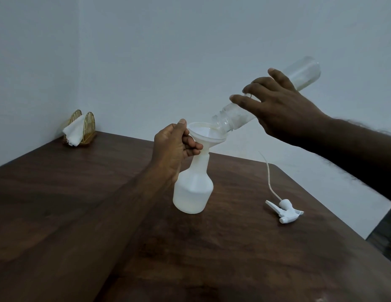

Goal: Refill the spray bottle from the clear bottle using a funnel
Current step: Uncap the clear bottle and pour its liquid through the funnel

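Note:
A white translucent spray bottle (193, 188) stands upright on the dark wooden table (81, 203), its head taken off. A white funnel (206, 136) sits in its neck. My left hand (175, 144) pinches the funnel's rim on the left, thumb on top. My right hand (277, 107) grips the clear bottle (234, 116) around its middle. That bottle is tipped mouth-down to the left, with its open mouth over the funnel's bowl. The spray bottle's lower part looks filled with liquid.
The detached white spray head (285, 211) with its long thin dip tube (269, 177) lies on the table to the right of the bottle. A gold wire napkin holder (81, 128) with white napkins stands at the far left corner by the wall.

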Tool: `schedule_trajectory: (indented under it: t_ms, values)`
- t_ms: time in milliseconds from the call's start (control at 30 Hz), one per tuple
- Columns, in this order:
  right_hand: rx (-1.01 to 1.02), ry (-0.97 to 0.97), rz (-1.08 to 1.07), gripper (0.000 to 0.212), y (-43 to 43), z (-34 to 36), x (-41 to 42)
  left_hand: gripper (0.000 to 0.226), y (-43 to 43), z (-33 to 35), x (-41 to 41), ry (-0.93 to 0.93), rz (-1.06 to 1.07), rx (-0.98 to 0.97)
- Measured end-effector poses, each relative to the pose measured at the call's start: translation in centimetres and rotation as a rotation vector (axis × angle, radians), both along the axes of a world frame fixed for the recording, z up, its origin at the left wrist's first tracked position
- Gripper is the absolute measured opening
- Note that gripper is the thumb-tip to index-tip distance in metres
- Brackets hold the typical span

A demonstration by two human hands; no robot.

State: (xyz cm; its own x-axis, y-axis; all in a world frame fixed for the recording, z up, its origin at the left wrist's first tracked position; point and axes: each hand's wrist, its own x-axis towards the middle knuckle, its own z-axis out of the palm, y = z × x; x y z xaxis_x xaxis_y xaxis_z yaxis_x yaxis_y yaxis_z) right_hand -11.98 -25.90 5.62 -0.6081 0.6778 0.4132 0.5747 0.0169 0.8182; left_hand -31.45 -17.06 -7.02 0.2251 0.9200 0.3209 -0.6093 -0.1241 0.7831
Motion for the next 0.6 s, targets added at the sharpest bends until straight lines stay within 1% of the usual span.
schedule_trajectory:
  t_ms: [200, 333, 400, 533, 600]
  values:
    - [0.018, 0.067, 0.014, 0.072, -0.01, 0.11, -0.05, 0.029, -0.01, 0.04, -0.09, 0.0, -0.002, -0.001]
    - [0.013, 0.144, 0.035, 0.063, -0.09, -0.19, 0.0, 0.03, 0.01, 0.02, -0.05, 0.003, 0.002, 0.003]
    - [0.015, 0.161, 0.036, 0.063, -0.19, -0.25, 0.05, 0.03, -0.02, 0.04, -0.03, 0.002, 0.004, 0.0]
    - [0.059, 0.156, 0.044, 0.06, -0.35, -0.24, 0.19, 0.03, -0.11, 0.09, 0.02, 0.005, 0.005, -0.002]
    - [0.114, 0.115, 0.036, 0.058, -0.49, -0.21, 0.22, 0.03, -0.11, 0.09, 0.0, 0.001, -0.001, -0.004]
